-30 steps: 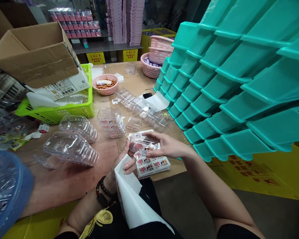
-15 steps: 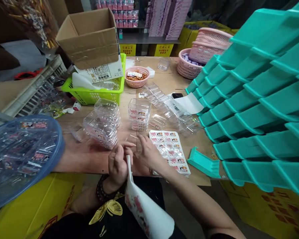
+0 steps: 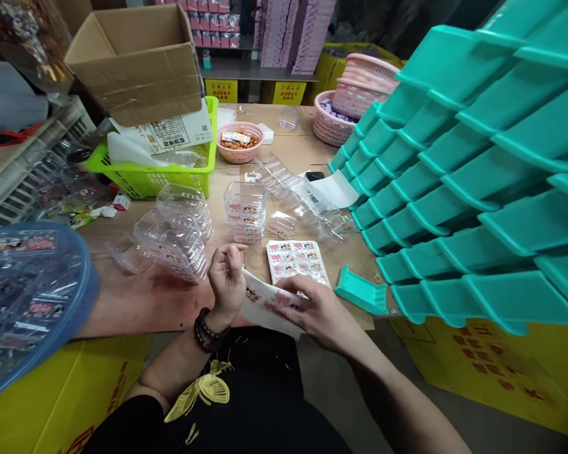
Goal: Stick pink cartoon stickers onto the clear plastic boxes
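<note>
Two bare hands on one sheet right now! The sheet is white and thin, tilted and slightly bowed, held at the near edge of the desk, over the lap. Its face shows little printed pictures: a dark-and-orange one toward the left end, pink ones toward the right, partly covered by fingers. The lower stretch looks plain white, and a pale corner pokes out beneath the right hand.

And the left hand? Curled up tight, its grip clamped on the sheet's left end, a beaded bracelet on that wrist. The right hand's fingers lie across the printed face; whether that grip pinches the sheet or only rests on it, I cannot tell.

Just beyond, a pile of sheets with similar pink, orange and black prints lies flat, partly hidden by the right hand. Left of it stands a stack of clear boxes bearing the same kind of print, and farther left more clear boxes lean together. On the right, a teal tray sits near the teal stack!
</note>
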{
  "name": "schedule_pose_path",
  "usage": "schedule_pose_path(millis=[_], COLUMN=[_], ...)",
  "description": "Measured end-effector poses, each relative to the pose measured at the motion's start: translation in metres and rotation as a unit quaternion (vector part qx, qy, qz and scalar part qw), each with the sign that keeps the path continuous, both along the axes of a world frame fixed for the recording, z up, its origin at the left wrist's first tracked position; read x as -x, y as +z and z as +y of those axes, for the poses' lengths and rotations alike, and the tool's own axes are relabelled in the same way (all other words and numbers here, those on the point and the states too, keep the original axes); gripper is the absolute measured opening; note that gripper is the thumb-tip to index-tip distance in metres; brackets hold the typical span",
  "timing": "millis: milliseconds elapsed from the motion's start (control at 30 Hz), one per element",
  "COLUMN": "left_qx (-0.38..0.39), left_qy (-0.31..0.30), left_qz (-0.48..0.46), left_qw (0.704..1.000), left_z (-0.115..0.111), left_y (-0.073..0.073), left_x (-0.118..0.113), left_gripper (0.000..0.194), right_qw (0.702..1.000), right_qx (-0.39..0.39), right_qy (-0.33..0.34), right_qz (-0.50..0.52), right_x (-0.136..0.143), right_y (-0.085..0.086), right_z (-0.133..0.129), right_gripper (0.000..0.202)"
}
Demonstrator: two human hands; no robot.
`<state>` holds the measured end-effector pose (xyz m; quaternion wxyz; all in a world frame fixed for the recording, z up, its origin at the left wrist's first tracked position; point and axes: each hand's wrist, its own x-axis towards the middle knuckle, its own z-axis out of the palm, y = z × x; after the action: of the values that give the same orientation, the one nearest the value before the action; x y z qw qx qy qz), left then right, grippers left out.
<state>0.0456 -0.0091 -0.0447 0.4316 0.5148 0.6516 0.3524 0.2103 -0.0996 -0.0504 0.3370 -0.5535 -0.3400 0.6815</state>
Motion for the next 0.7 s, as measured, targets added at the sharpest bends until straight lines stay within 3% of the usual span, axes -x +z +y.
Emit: schedule_pose_path(millis=[100, 200, 300, 367, 500, 633, 700], left_qx=[-0.008, 0.000, 0.120, 0.183, 0.238, 0.284, 0.304], left_qy=[-0.136, -0.354, -0.495, -0.523, -0.515, -0.493, -0.502], left_qz=[0.089, 0.190, 0.132, 0.080, 0.076, 0.072, 0.084], left_qw=[0.987, 0.916, 0.851, 0.829, 0.820, 0.819, 0.805], left_z=[0.010, 0.025, 0.033, 0.034, 0.029, 0.026, 0.026], left_y=[0.012, 0.029, 0.036, 0.033, 0.022, 0.016, 0.015], left_x=[0.000, 0.002, 0.003, 0.003, 0.002, 0.000, -0.001], left_gripper=[0.030, 0.057, 0.036, 0.020, 0.019, 0.011, 0.010], right_qw=[0.998, 0.999, 0.999, 0.997, 0.999, 0.993, 0.979], right_qx=[0.054, 0.050, 0.040, 0.050, 0.040, -0.060, -0.132], right_qy=[-0.027, -0.010, 0.013, 0.016, -0.013, -0.033, -0.041], right_qz=[0.026, 0.012, 0.019, 0.050, 0.022, -0.098, -0.150], right_x=[-0.001, -0.010, -0.018, -0.019, -0.013, -0.002, 0.002], right_y=[-0.008, -0.013, -0.011, -0.011, -0.016, -0.024, -0.027], right_z=[-0.006, -0.007, -0.009, -0.012, -0.021, -0.029, -0.032], right_gripper=[0.023, 0.022, 0.024, 0.029, 0.028, 0.018, 0.016])
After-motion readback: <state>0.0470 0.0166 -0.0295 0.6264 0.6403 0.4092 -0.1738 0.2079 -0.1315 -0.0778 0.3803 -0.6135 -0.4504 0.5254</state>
